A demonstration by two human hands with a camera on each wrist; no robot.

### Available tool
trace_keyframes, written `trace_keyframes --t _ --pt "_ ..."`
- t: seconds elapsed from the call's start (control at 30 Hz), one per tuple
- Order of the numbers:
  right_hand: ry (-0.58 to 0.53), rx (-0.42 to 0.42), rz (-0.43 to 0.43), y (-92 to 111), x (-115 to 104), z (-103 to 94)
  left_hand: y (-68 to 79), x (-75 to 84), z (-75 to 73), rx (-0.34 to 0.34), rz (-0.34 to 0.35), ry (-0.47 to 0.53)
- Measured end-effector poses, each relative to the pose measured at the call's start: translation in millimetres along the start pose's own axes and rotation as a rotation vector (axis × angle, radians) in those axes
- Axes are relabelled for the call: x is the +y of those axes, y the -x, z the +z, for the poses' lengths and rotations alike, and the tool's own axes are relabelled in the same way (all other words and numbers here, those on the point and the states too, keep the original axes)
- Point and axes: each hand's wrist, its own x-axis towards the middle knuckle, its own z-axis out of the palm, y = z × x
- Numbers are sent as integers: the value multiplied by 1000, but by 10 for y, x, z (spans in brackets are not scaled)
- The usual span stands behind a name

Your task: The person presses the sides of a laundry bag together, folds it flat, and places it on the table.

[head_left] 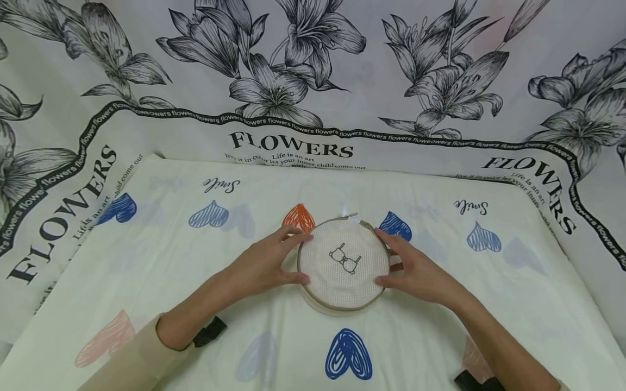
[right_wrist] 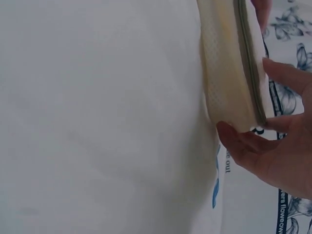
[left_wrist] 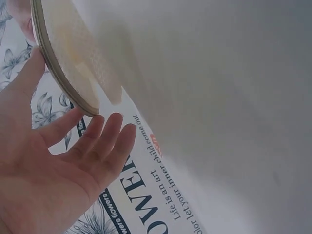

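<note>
A round embroidery hoop (head_left: 337, 309) holds white woven cloth (head_left: 332, 288), with a dark stitched outline of eyeglasses (head_left: 344, 259) across its middle. My left hand (head_left: 261, 263) grips the hoop's left edge between thumb and forefinger. In the left wrist view, the other fingers of that hand (left_wrist: 58, 161) spread loosely by the rim (left_wrist: 58, 80). On the opposite edge my right hand (head_left: 423, 271) holds the hoop, thumb near the front and fingers higher up. The right wrist view shows the fingertips (right_wrist: 226, 131) against cloth hanging below the rim (right_wrist: 248, 63).
A white cover (head_left: 161, 260) with printed hearts and "Smile" lettering lies under the hands. Behind it rises a white cloth backdrop (head_left: 371, 70) printed with black flowers and lettering. The hoop's metal screw (head_left: 352, 215) points away at the top. Dark straps (head_left: 210, 331) are near both wrists.
</note>
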Motion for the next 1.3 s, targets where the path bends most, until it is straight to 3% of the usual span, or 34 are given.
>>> trace_keyframes --t 0.1,0.27,0.47,0.67,0.97,1.3 --pt "63 9 -9 8 3 16 10 8 9 0 12 -21" --pt "296 65 -146 23 -2 48 17 11 25 25 50 -51" --pt "496 96 -313 25 -80 83 -13 47 29 12 178 -133" --pt "587 95 -330 16 -131 156 -55 117 45 -60 270 -159" --pt "754 120 -371 -10 -131 309 -96 215 76 -134 252 -152" --pt "764 82 -443 7 -144 380 -122 277 210 -108 271 -266"
